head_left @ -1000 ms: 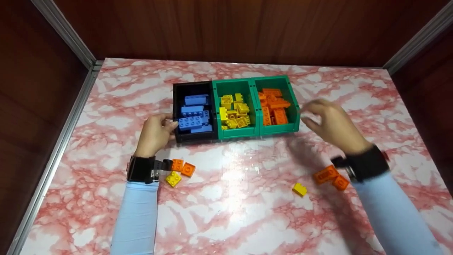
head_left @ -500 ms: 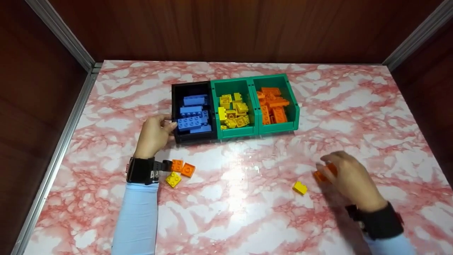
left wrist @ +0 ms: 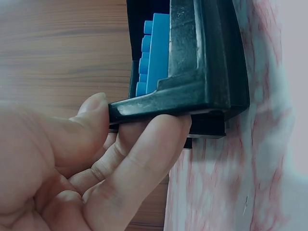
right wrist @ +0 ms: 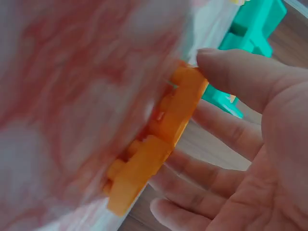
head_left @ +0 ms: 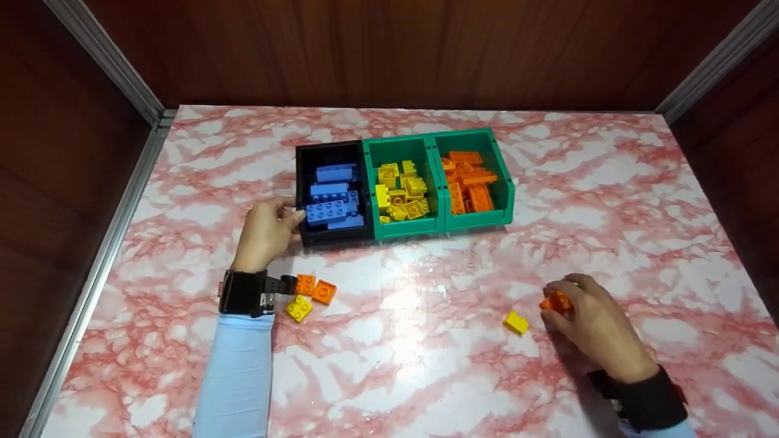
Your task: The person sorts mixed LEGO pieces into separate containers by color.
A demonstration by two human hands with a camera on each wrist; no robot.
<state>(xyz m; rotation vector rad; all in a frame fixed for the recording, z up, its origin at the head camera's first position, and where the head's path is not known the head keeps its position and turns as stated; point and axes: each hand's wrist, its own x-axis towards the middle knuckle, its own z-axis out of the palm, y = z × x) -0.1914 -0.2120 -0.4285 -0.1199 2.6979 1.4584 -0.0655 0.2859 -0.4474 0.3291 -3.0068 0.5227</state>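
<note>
My left hand (head_left: pixel 268 234) grips the side wall of the black bin (head_left: pixel 336 238); in the left wrist view the thumb lies on the rim's inner side and the fingers beneath it. Blue bricks (head_left: pixel 327 212) fill that bin. My right hand (head_left: pixel 602 325) has its thumb and fingers curled about orange bricks (head_left: pixel 555 302) at the tabletop. The right wrist view shows two orange bricks (right wrist: pixel 178 110) end to end, the thumb touching the far one and fingers behind them. A yellow brick (head_left: pixel 516 323) lies just left of this hand.
Joined to the black bin are a green bin (head_left: pixel 409 229) of yellow bricks and another green bin (head_left: pixel 479 219) of orange bricks. Two orange bricks (head_left: pixel 324 292) and a yellow brick (head_left: pixel 298 309) lie near the left wrist. Wood-look walls enclose the marbled table (head_left: pixel 389 377).
My right hand has come from beside the right green bin down toward the front, and its fingers have closed on the orange bricks there. The left hand stays at the black bin.
</note>
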